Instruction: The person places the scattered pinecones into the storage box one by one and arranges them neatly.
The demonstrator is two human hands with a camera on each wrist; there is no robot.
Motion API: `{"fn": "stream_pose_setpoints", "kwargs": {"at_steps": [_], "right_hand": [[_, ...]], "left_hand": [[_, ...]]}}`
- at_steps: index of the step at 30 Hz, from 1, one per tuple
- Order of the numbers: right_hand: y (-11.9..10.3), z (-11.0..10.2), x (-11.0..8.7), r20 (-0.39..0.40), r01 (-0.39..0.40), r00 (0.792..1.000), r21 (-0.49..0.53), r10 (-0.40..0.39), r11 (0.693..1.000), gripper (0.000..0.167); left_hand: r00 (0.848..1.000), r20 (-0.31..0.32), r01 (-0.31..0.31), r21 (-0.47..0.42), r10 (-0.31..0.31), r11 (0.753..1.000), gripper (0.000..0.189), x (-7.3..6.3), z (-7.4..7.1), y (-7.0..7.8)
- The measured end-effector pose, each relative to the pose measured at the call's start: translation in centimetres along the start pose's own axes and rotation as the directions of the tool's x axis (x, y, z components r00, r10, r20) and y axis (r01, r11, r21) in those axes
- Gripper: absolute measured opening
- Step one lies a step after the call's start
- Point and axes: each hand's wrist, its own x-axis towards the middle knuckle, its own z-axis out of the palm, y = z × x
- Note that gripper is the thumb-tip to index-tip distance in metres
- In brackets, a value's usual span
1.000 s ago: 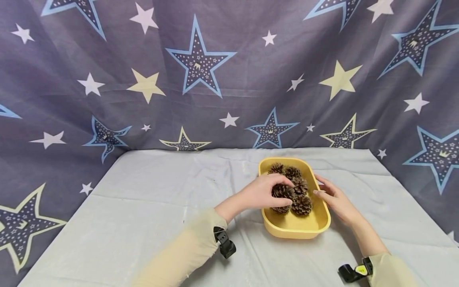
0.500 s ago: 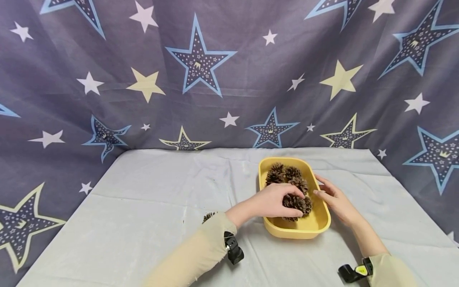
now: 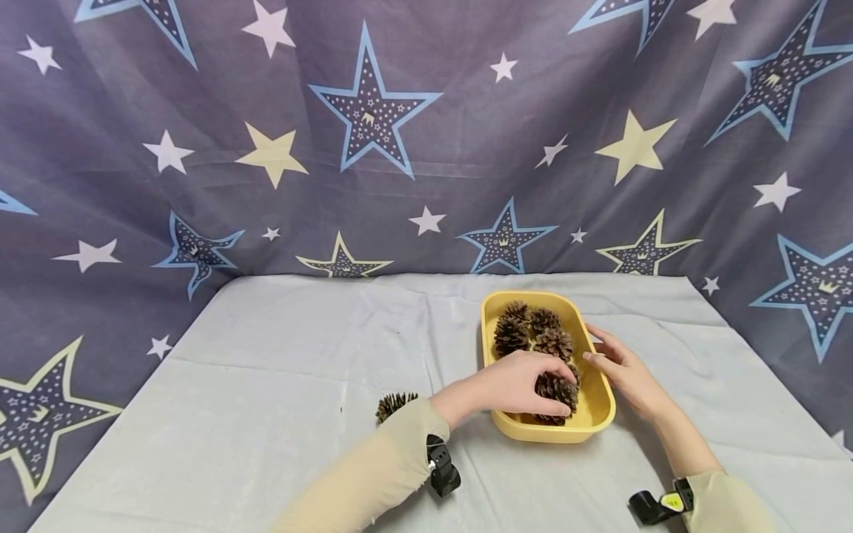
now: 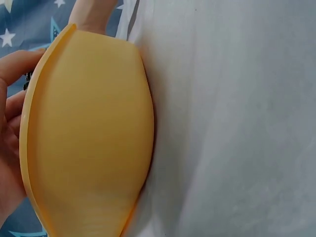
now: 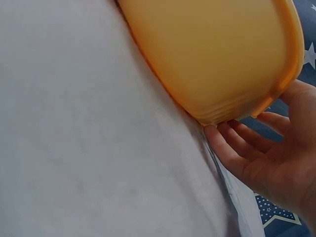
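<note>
A yellow plastic tub (image 3: 593,414) stands on the cloth with several brown pine cones (image 3: 512,335) inside. My left hand (image 3: 520,381) reaches over its left rim, thumb and fingers curled round a pine cone (image 3: 554,400) at the near end. Part of that cone is hidden by the hand. On the tub's right side, my right hand (image 3: 623,370) grips the wall, thumb at the rim and fingers outside. The right wrist view shows its fingertips (image 5: 211,131) against the tub's underside edge. From the left wrist, the tub's outer wall (image 4: 94,133) hides the cones.
Another pine cone (image 3: 396,404) lies on the table left of the tub, partly covered by the left sleeve (image 3: 373,466). Pale grey cloth (image 3: 266,385) covers the table, and a star-patterned curtain (image 3: 453,148) rises behind it. Each wrist wears a black camera strap.
My left hand has shifted right and toward the tub's near end, with a pine cone in its fingers. The cone beside the sleeve has come into view. My right hand stays put.
</note>
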Motion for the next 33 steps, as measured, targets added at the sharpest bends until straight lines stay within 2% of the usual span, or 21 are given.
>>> {"fn": "stream_pose_setpoints", "kwargs": {"at_steps": [9, 17, 33], "right_hand": [[0.0, 0.1, 0.0, -0.003, -0.005, 1.000, 0.000, 0.005, 1.000, 0.060], [0.3, 0.0, 0.1, -0.017, 0.011, 1.000, 0.000, -0.011, 1.000, 0.060], [0.2, 0.0, 0.1, -0.010, -0.002, 1.000, -0.022, 0.001, 1.000, 0.059]], "left_hand": [[0.999, 0.037, -0.028, 0.037, 0.027, 0.999, 0.039, 0.4, 0.2, 0.2], [0.998, 0.039, -0.047, 0.025, 0.046, 0.999, 0.039, 0.7, 0.4, 0.2], [0.996, 0.077, -0.047, 0.068, 0.041, 0.997, 0.038, 1.5, 1.1, 0.5]]}}
